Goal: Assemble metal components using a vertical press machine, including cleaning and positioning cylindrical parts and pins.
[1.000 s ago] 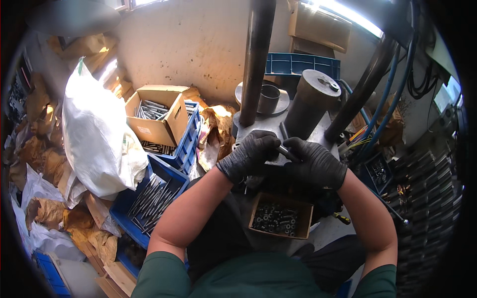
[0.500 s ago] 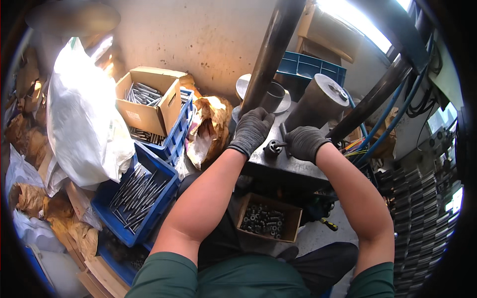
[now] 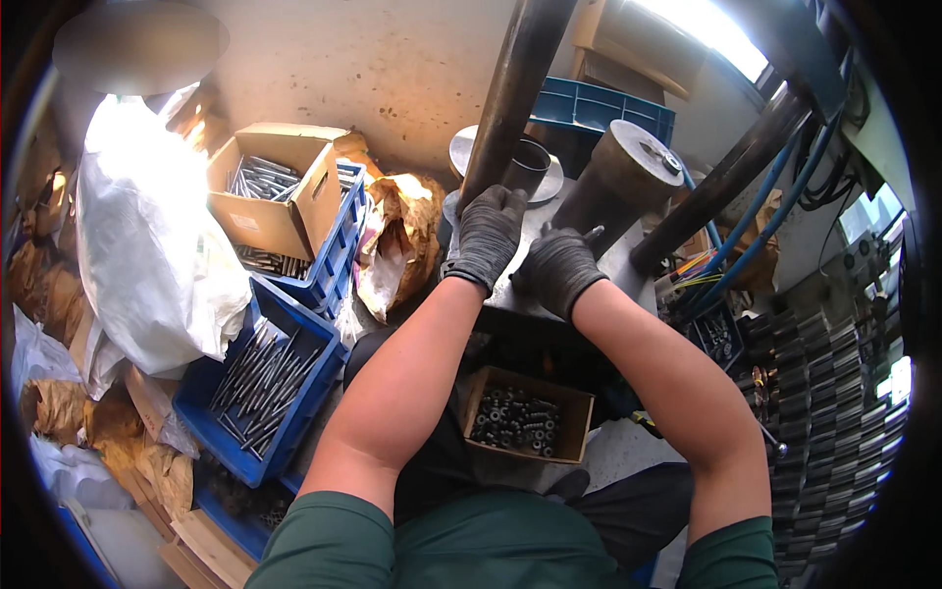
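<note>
My left hand (image 3: 488,236), in a dark grey glove, is at the foot of a thick steel post (image 3: 520,88). Its fingers are curled together, and whatever lies beneath them is hidden. My right hand (image 3: 559,270), gloved alike, is closed over the near part of the metal worktop (image 3: 628,270). A short metal rod (image 3: 594,234) pokes out past its fingers; the rest of the rod is hidden. Just beyond the right hand a large steel cylinder (image 3: 623,182) leans to the right. Behind the post is an open metal tube (image 3: 530,162).
Below the worktop sits a cardboard box (image 3: 581,432) of small dark metal parts. On the left, a blue crate (image 3: 211,393) holds metal rods, and a carton (image 3: 260,216) of rods rests on another crate. Blue hoses (image 3: 760,226) and stacked metal bars (image 3: 834,422) are at the right.
My right hand has moved left and now covers the spot where a dark round part stood. The rod in it now points away to the upper right. My left hand stays by the post.
</note>
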### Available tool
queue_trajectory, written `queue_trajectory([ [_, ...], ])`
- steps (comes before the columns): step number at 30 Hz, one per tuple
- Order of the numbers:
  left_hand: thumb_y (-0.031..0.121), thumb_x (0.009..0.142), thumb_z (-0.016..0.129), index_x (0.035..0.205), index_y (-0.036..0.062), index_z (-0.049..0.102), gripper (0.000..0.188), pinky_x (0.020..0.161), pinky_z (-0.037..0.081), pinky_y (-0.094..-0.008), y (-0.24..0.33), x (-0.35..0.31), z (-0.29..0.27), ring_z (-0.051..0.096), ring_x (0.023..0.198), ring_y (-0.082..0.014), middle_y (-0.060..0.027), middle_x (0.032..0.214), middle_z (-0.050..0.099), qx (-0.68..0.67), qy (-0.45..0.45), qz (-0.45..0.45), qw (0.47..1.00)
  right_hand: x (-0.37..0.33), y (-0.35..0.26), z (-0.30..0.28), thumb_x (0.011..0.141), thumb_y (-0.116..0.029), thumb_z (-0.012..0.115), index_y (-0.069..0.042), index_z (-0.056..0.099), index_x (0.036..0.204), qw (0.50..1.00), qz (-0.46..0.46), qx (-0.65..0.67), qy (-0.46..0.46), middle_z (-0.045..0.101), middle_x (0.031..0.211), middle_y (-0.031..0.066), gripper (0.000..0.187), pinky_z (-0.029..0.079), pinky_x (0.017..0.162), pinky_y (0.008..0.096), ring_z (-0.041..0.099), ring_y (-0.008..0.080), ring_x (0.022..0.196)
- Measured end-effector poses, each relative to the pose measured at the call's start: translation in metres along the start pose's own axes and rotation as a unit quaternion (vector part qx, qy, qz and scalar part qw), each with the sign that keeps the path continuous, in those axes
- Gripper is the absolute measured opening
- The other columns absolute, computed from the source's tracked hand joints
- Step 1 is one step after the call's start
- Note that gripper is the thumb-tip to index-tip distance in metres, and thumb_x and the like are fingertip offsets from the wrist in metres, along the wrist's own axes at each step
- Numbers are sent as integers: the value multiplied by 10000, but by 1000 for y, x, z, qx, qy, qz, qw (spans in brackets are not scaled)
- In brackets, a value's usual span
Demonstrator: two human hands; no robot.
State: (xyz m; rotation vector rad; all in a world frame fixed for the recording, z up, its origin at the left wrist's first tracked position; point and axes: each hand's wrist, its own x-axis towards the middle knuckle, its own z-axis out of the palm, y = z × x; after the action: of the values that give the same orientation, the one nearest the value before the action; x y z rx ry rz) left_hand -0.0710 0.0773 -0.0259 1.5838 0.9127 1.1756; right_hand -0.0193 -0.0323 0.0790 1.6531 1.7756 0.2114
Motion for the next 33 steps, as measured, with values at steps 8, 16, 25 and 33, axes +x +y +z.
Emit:
queue_trajectory([
  [8, 361, 1002, 649, 1019, 26, 717, 343, 870, 516, -451, 22, -21, 0, 678, 908, -362, -190, 901, 711, 88, -67, 26, 993, -62, -1, 88, 926, -454, 647, -97, 718, 1070, 949, 154, 236, 144, 725, 941, 182, 392, 572, 778, 502, 725, 378, 852],
  [16, 358, 997, 575, 1214, 52, 701, 396, 1007, 520, -470, 35, -49, 16, 668, 1145, -405, -260, 1204, 702, 259, -330, -55, 906, -74, -24, 134, 931, -533, 638, -63, 697, 1068, 848, 202, 457, 176, 729, 935, 246, 493, 552, 823, 521, 710, 433, 914],
  [25, 201, 943, 621, 1124, 19, 719, 275, 873, 542, -376, 6, -54, 14, 678, 915, -234, -131, 971, 730, 114, -316, -51, 941, -43, -59, 190, 944, -678, 595, -21, 758, 1077, 596, 268, 741, 152, 756, 971, 236, 691, 542, 897, 423, 736, 327, 950],
  [33, 190, 967, 644, 1171, 9, 694, 277, 847, 536, -342, 25, -66, -12, 656, 912, -181, -93, 982, 709, 10, -309, -66, 949, -41, -103, 191, 1034, -464, 648, -7, 752, 997, 340, 184, 900, 203, 688, 887, -12, 470, 492, 720, 283, 558, 75, 814],
])
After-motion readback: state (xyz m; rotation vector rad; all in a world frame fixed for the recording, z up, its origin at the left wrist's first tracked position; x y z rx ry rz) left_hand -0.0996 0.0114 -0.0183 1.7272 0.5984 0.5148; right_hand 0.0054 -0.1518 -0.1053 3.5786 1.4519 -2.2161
